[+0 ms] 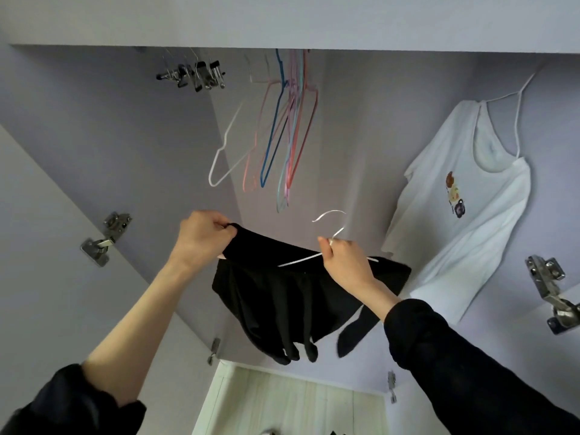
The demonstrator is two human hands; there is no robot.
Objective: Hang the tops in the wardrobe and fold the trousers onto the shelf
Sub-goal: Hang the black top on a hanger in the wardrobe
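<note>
A black top [282,296] hangs in front of me inside the open wardrobe, draped over a white wire hanger [329,237]. My left hand [204,235] grips the top's left shoulder edge. My right hand [340,255] pinches the hanger just below its hook. The hook points up and left, well below the rail. A white sleeveless top [464,221] with a small print hangs on a white hanger at the right of the wardrobe.
Several empty coloured wire hangers [282,130] and a white one [226,152] hang from the rail at the middle. Metal clip hangers [194,75] hang to their left. Door hinges [105,238] [555,290] stick out on both sides. A pale wooden floor [282,403] shows below.
</note>
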